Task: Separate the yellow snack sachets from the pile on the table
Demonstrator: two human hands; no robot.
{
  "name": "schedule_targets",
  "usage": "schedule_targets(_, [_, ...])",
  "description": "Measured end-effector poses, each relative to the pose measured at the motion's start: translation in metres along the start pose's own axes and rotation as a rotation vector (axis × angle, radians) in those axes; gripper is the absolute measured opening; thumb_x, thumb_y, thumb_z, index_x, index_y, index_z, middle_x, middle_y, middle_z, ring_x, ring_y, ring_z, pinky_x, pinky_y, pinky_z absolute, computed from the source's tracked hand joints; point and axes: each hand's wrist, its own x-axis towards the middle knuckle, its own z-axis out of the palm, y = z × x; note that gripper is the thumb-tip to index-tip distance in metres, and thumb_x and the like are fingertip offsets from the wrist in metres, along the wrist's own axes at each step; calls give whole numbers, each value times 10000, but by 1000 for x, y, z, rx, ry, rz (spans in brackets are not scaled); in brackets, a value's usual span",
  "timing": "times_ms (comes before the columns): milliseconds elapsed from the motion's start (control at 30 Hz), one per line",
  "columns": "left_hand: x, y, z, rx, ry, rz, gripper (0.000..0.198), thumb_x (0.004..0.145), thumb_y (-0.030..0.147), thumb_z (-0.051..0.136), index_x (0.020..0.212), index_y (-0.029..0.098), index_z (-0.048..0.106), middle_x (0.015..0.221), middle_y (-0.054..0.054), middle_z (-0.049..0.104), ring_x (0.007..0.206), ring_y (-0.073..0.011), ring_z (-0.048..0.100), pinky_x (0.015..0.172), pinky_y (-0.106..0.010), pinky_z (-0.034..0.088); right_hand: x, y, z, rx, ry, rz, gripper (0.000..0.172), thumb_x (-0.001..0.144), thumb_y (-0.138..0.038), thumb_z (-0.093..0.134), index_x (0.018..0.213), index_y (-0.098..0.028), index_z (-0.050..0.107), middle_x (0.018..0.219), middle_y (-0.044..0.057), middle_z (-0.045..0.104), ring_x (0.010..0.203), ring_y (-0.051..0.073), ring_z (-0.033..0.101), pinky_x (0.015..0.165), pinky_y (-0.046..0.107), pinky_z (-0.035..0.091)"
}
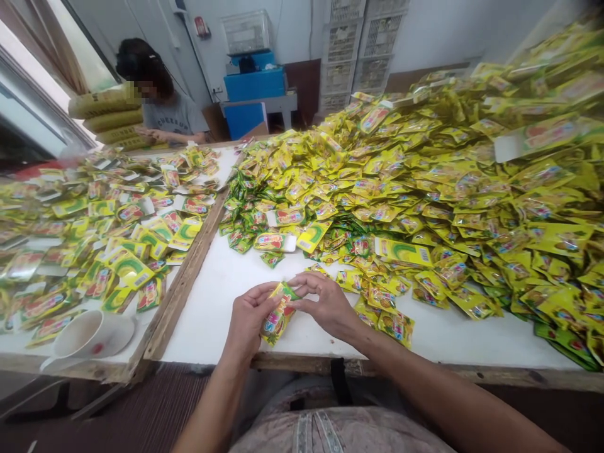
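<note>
My left hand (249, 316) and my right hand (325, 305) meet over the near edge of the white table (221, 296). Together they pinch a small stack of yellow-green sachets (278, 314), the left hand gripping its lower end, the right hand's fingers closed on its top. Just beyond my right hand lies a huge heap of the same yellow sachets (425, 189), spreading to the far right. Loose sachets (391, 324) lie beside my right wrist.
A second table (155, 314) on the left carries more scattered sachets and a white cup on a saucer (87, 333). A seated person (165, 107) works at the far left beside stacked yellow bags (108, 116). Blue boxes and white crates stand at the back wall.
</note>
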Motion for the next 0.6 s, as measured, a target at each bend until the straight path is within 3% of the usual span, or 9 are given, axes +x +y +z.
schedule_targets(133, [0, 0, 3, -16, 0, 23, 414, 529, 245, 820, 902, 130, 683, 728, -51, 725, 627, -158, 661, 620, -241, 508, 1, -5, -6, -218, 17, -104, 283, 713, -249, 714, 987, -223, 646, 809, 43, 711, 1124, 266, 516, 957, 479, 279])
schedule_targets(267, [0, -1, 4, 28, -33, -16, 445, 525, 266, 827, 926, 136, 686, 761, -50, 723, 623, -143, 649, 605, -224, 487, 2, -5, -11, -285, 83, -124, 227, 729, -248, 692, 946, -228, 626, 932, 53, 706, 1087, 258, 528, 913, 441, 293])
schedule_targets(400, [-4, -7, 3, 120, -145, -179, 345, 562, 322, 807, 800, 95, 703, 679, -67, 701, 577, -139, 622, 540, -206, 438, 2, -7, -15, -263, -47, -31, 318, 720, -173, 655, 1016, -217, 547, 791, 3, 707, 1014, 232, 564, 923, 437, 274])
schedule_targets(600, [-7, -7, 2, 104, -111, -179, 338, 512, 306, 828, 759, 112, 704, 669, -55, 699, 542, -129, 600, 521, -204, 423, -3, -12, -17, -230, -312, 1, 399, 814, -148, 484, 1204, -227, 457, 680, -45, 665, 752, 162, 608, 951, 449, 282])
